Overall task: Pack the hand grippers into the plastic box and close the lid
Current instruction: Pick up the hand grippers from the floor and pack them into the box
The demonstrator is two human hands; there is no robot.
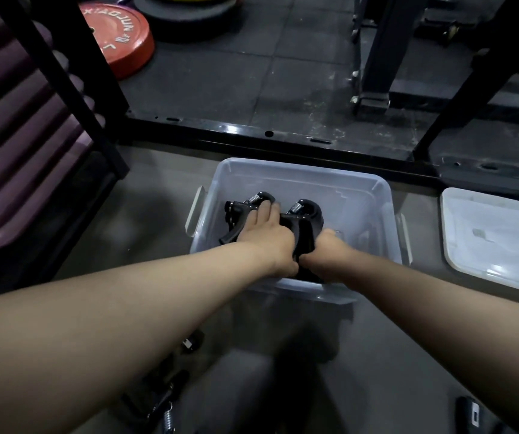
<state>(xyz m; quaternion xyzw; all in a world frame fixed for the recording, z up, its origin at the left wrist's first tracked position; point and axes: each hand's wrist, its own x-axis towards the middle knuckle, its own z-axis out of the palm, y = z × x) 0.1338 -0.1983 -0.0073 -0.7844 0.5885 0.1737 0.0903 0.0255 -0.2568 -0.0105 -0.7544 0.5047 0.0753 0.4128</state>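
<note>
A clear plastic box point(298, 170) stands open on the grey floor in front of me. Both my hands reach into it. My left hand point(267, 242) grips a black hand gripper point(236, 209) with a steel spring, low at the box's left side. My right hand point(323, 255) holds a second black hand gripper point(306, 214) by its handle, right beside the first. The two tools touch in the middle of the box. The box's clear lid point(496, 236) lies flat on the floor to the right.
More hand grippers lie on the floor near me, at lower left point(164, 402) and lower right point(471, 411). A black rack frame point(251, 133) runs behind the box. Purple rolled mats point(17, 136) sit at left, a red weight plate point(120, 36) beyond.
</note>
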